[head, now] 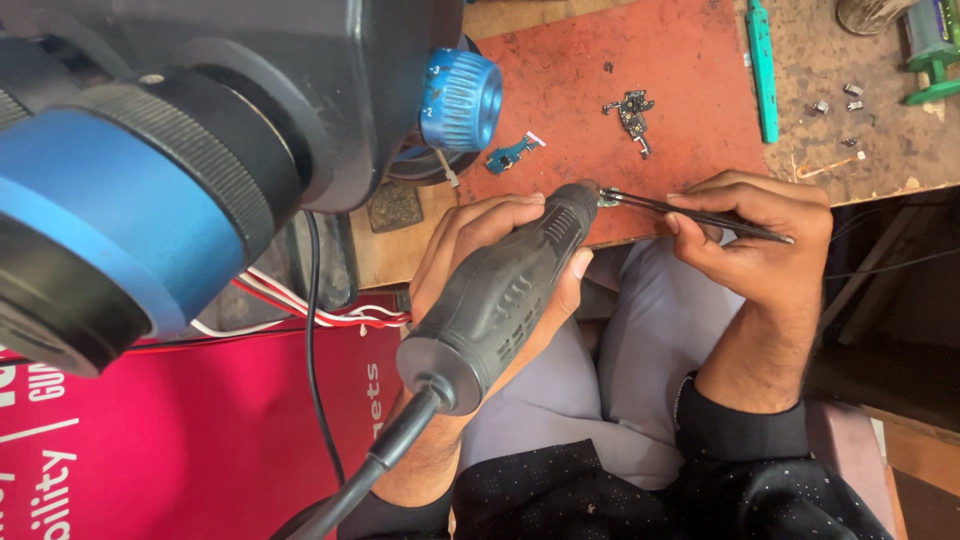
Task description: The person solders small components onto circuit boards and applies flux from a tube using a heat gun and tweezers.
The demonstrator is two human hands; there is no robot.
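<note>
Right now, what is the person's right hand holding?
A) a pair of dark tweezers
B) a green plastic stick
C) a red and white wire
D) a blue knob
A: the right hand pinches thin dark tweezers, whose tips meet the nose of the grey corded rotary tool gripped in the left hand at the red mat's edge.

Blue microscope knob (461,100), small blue board (511,154), dark part (632,113) — all on a red mat (680,60).
</note>
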